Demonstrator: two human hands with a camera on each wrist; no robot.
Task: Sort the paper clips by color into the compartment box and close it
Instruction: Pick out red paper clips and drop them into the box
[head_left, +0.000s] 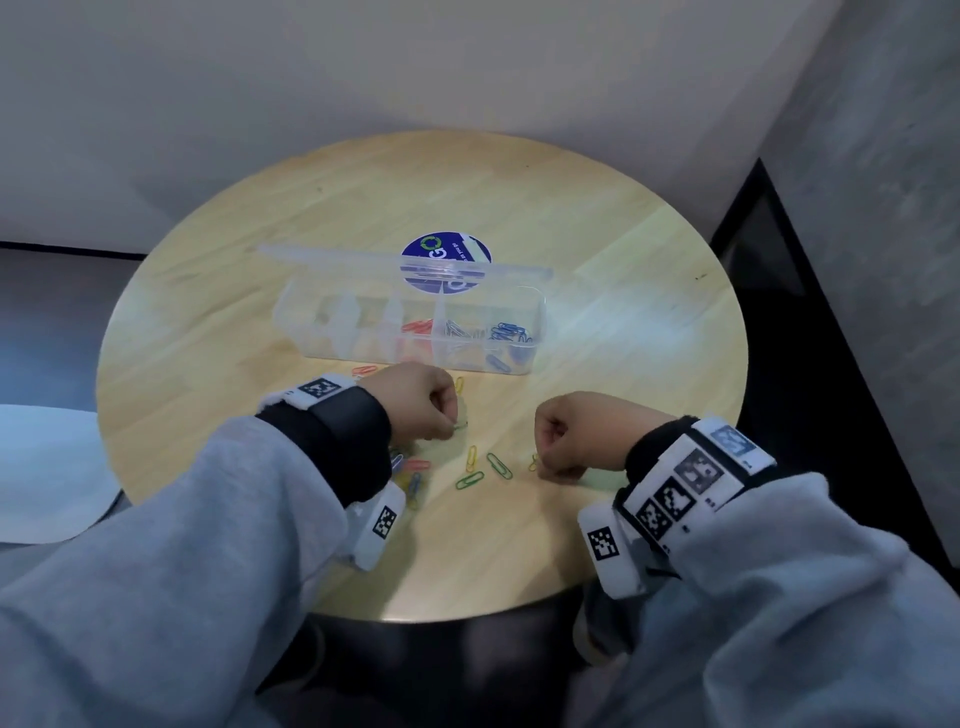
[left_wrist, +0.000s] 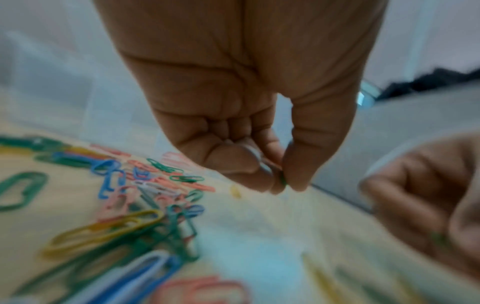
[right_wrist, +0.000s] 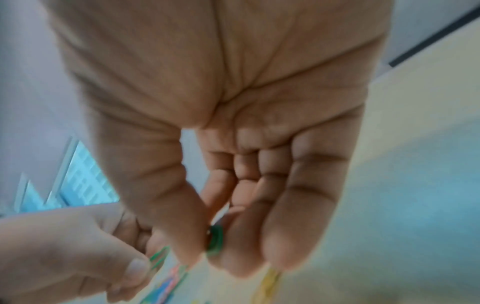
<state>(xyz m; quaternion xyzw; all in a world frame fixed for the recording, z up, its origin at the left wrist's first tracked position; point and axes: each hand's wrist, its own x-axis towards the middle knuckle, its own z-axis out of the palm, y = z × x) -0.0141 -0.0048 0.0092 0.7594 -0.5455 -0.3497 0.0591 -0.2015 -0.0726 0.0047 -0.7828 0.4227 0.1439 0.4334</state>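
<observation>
My left hand (left_wrist: 244, 115) and right hand (right_wrist: 233, 144) each pinch a small green paper clip (right_wrist: 214, 240). I should hold tight and drop both in one empty part of the clear plastic compartment box (head_left: 410, 327).

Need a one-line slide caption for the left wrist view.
Left hand pinches a green paper clip above a mixed pile of coloured clips on the table.

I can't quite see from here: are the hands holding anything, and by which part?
Each pinches a green paper clip by one end: left hand between thumb and fingertips, right hand likewise.
</observation>
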